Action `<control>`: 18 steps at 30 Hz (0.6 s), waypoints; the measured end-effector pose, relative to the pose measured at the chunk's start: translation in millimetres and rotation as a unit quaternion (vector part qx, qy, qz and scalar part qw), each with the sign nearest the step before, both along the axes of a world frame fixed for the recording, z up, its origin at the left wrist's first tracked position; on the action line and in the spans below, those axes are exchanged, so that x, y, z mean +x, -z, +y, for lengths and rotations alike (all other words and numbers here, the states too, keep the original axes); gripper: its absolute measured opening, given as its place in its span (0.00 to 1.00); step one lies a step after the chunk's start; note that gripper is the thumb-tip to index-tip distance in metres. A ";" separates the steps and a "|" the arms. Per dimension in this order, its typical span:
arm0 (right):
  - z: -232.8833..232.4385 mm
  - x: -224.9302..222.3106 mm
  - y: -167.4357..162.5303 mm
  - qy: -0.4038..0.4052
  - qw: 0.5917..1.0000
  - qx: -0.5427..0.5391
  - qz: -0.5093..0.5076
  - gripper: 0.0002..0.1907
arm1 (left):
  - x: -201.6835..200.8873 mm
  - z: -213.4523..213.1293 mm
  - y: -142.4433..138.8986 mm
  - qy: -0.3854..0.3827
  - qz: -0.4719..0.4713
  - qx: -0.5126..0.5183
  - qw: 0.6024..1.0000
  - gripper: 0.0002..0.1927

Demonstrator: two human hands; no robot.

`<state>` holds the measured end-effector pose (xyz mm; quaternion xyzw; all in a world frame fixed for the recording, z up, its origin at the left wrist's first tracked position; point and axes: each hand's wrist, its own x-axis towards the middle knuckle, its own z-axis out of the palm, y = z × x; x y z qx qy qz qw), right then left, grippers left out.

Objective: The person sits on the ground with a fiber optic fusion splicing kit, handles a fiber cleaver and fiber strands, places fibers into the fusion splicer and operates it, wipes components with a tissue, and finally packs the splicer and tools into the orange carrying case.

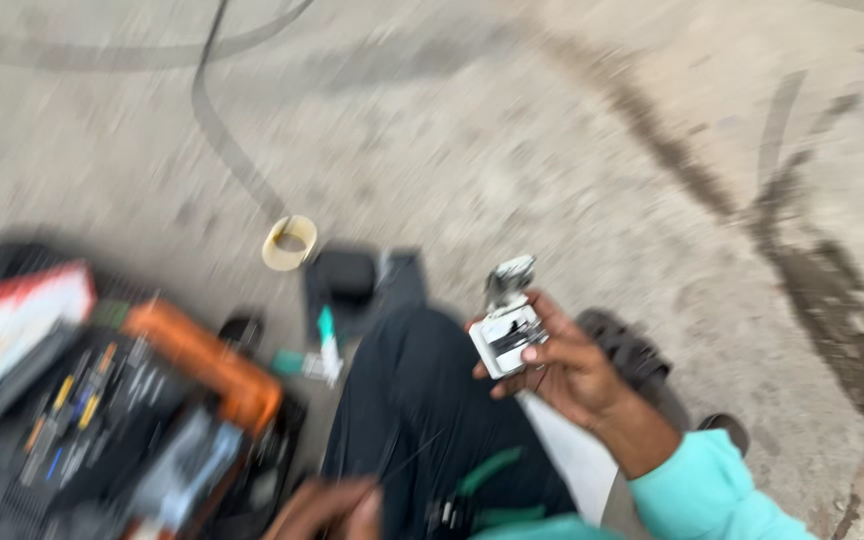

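Grey concrete floor (512, 130) fills the upper and right parts of the blurred view, bare apart from dark streaks and a thin black cable (214, 120) curving down to a roll of pale tape (289, 243). That stretch is the open room. The right hand (562, 370) is raised above the person's dark-trousered leg (422, 400), fingers closed around a small white boxy device (508, 335) with a metal part on top. The left hand (327, 508) shows only partly at the bottom edge, near the lap; whether it is open or closed cannot be told. To the left, crowding that side, lies an open tool case (102, 410) with an orange edge, packed with small tools. Between case and leg sit a black pouch (344, 275) and a white-and-green tool (328, 345). A dark shoe (632, 350) lies just behind the right hand.
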<state>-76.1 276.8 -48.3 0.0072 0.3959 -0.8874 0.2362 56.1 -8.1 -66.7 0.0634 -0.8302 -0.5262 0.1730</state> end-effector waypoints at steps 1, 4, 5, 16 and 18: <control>-10.0 8.1 -4.3 -0.015 1.000 0.012 0.012 0.38 | 4.9 0.7 -8.4 0.018 0.011 0.020 1.000 0.07; -47.9 25.9 -8.8 -0.050 0.998 0.010 0.042 0.37 | 12.0 5.3 -34.9 0.032 0.030 0.083 0.996 0.07; -59.7 33.2 -9.9 -0.058 0.997 0.004 0.047 0.36 | 13.8 7.6 -43.1 0.023 0.027 0.102 0.994 0.07; -122.7 72.8 -38.5 -0.205 0.974 0.025 0.089 0.38 | 27.2 -10.0 -73.6 0.001 0.033 0.065 0.997 0.08; -124.2 74.5 -40.9 -0.208 0.973 0.037 0.090 0.38 | 28.6 -10.8 -74.7 -0.002 0.028 0.049 0.998 0.07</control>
